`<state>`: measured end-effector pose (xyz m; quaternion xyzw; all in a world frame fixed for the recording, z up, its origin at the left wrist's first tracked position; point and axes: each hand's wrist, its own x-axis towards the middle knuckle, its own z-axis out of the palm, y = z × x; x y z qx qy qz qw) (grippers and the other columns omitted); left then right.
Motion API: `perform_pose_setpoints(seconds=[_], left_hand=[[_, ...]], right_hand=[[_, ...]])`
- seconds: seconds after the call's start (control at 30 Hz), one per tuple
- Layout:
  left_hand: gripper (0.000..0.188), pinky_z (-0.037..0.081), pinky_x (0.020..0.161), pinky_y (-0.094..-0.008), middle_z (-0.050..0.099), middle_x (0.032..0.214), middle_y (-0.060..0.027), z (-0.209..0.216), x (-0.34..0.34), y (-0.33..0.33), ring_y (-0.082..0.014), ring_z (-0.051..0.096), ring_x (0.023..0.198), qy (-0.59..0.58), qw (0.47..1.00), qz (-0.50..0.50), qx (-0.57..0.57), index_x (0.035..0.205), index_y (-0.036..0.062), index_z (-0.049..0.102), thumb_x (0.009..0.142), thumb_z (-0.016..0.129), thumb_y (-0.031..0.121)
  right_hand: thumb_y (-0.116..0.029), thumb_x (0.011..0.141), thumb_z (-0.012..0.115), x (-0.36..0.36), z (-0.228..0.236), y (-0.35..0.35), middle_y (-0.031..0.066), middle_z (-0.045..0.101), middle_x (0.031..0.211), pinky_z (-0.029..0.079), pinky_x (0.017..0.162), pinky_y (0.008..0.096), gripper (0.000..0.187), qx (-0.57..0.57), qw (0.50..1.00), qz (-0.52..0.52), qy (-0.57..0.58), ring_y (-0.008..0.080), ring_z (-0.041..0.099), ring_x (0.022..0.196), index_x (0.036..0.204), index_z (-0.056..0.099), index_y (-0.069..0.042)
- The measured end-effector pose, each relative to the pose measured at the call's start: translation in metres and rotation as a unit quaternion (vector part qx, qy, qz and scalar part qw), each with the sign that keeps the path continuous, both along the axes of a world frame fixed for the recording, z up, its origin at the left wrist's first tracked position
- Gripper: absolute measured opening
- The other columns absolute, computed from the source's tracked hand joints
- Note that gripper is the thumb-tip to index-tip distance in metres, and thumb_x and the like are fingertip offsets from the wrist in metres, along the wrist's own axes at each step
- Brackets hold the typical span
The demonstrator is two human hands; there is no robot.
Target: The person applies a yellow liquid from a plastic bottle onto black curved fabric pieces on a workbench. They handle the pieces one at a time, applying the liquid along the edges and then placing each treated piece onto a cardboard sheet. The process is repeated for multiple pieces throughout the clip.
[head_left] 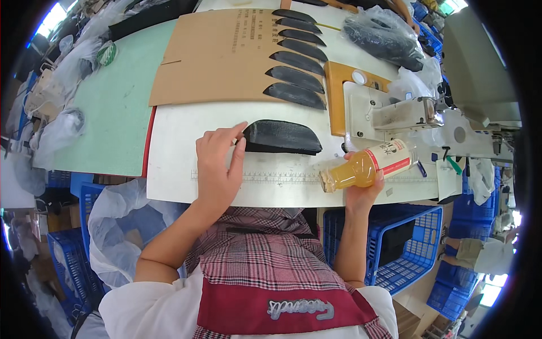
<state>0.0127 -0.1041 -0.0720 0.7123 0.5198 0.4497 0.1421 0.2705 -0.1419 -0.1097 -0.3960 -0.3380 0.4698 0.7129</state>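
My left hand (217,164) rests flat on the white table (175,164), its index finger and thumb touching the left tip of a black curved fabric piece (282,137). My right hand (361,189) grips a plastic bottle (367,165) of orange liquid, held tilted on its side over the table's front edge, base toward me. Several more black curved pieces (296,62) lie in a row on a brown cardboard sheet (220,56) farther back.
A sewing machine (406,113) stands at the right on the table beside an orange board (339,96). A green mat (113,107) covers the left. Blue crates (406,248) sit below right; plastic bags (118,226) lie at lower left. A dark bagged bundle (384,37) lies behind.
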Motion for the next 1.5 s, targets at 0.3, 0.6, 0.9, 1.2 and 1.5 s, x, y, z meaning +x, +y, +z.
perform_pose_setpoints(seconds=[0.3,0.6,0.9,1.2,1.5], left_hand=[[0.02,0.039,0.062,-0.0221,0.061,0.075,-0.0044,0.016,-0.01,0.013,-0.0081,0.048,0.065,-0.166,0.963,-0.024,-0.212,0.093,-0.0014,0.061,0.079,0.059,0.013],[0.017,0.032,0.06,-0.0203,0.062,0.073,0.0,0.022,-0.014,0.02,-0.0046,0.053,0.066,-0.109,0.96,-0.044,-0.254,0.086,0.002,0.063,0.075,0.063,0.015],[0.015,0.032,0.058,-0.0197,0.057,0.067,0.0027,0.023,-0.01,0.022,-0.004,0.042,0.059,-0.078,0.966,-0.036,-0.242,0.079,0.0019,0.061,0.072,0.066,0.015],[0.012,0.034,0.063,-0.021,0.059,0.075,-0.0011,0.032,0.002,0.016,-0.0073,0.046,0.068,-0.065,0.977,-0.068,-0.19,0.075,0.0012,0.057,0.075,0.062,0.013],[0.011,0.036,0.072,-0.0241,0.06,0.084,-0.0064,0.04,0.004,0.01,-0.0109,0.05,0.079,-0.038,0.978,-0.092,-0.183,0.081,0.0014,0.05,0.079,0.056,0.011]], right_hand=[[-0.052,0.077,0.048,0.002,0.0,0.001,0.011,0.055,0.095,0.039,0.082,0.035,0.061,0.012,1.0,-0.009,0.0,0.0256,0.052,0.089,0.11,0.048,0.0],[-0.052,0.077,0.048,0.002,0.0,0.0,0.0122,0.055,0.096,0.039,0.082,0.0341,0.062,0.023,1.0,-0.006,0.017,0.026,0.052,0.09,0.11,0.048,0.001],[-0.051,0.078,0.048,0.006,-0.005,-0.002,0.0111,0.053,0.099,0.038,0.084,0.0355,0.062,0.052,0.997,0.027,0.053,0.0275,0.05,0.092,0.112,0.047,0.001],[-0.049,0.079,0.047,0.007,-0.005,-0.002,0.0111,0.053,0.099,0.039,0.083,0.0357,0.061,0.053,0.997,0.021,0.052,0.028,0.05,0.091,0.112,0.046,0.002],[-0.05,0.078,0.047,0.006,-0.004,-0.004,0.0135,0.054,0.097,0.039,0.083,0.0353,0.063,0.033,0.998,0.014,0.051,0.0275,0.051,0.091,0.114,0.044,0.002]])
